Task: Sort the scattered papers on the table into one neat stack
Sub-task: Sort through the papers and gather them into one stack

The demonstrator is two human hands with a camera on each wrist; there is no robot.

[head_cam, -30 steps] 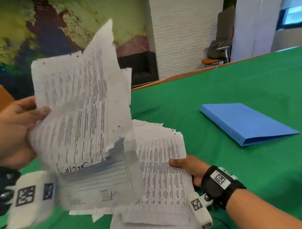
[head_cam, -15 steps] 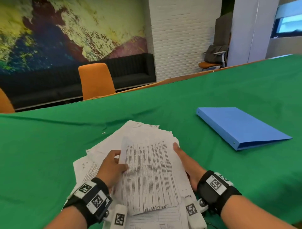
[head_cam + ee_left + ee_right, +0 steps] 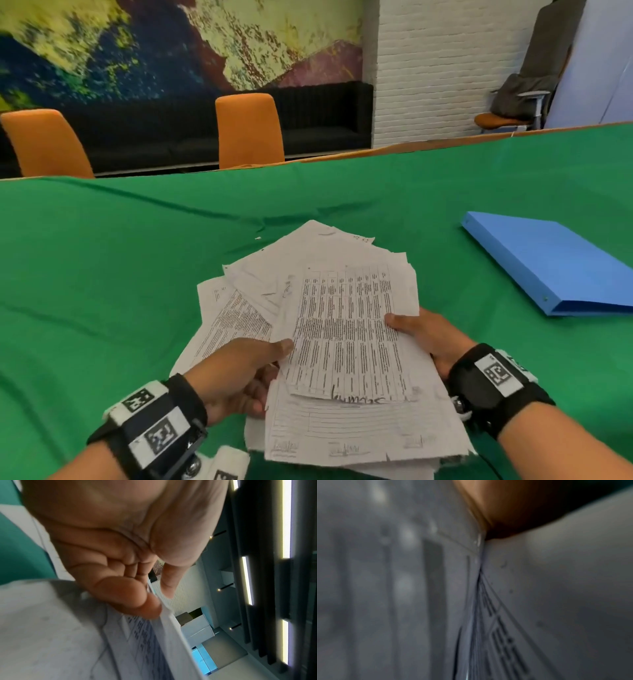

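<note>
A loose pile of printed papers (image 3: 342, 329) lies fanned out on the green table (image 3: 102, 274). My left hand (image 3: 274, 356) grips the left edge of the top sheets, thumb on top and fingers curled underneath. In the left wrist view the fingers (image 3: 133, 599) press against the paper edge (image 3: 171, 628). At the right edge my right hand (image 3: 404, 325) holds the same sheets, thumb on top and fingers hidden below. The right wrist view is a blurred close-up of paper sheets (image 3: 539, 601) with a bit of the hand (image 3: 513, 507) above.
A closed blue folder (image 3: 548, 263) lies on the table to the right of the pile. Two orange chairs (image 3: 250, 130) stand behind the far table edge, before a dark sofa and a painted wall. Green cloth surrounds the pile.
My left hand brought a raised bundle of sheets down onto the pile and now grips its left edge. The right hand stayed at the right edge.
</note>
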